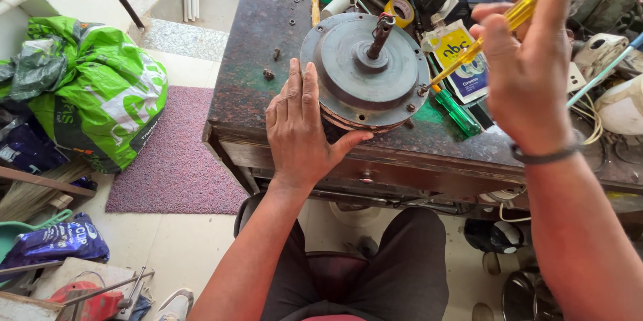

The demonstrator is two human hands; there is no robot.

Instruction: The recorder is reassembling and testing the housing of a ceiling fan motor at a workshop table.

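A round grey fan motor with an upright shaft lies on the dark stone worktop near its front edge. My left hand rests flat against the motor's left side, thumb under its rim. My right hand grips a yellow-handled screwdriver, whose tip touches a screw on the motor's right rim.
A green screwdriver, a grease sachet, tape rolls and loose screws lie on the worktop. A green sack and a purple mat are on the floor at left. Wires and appliance parts crowd the right.
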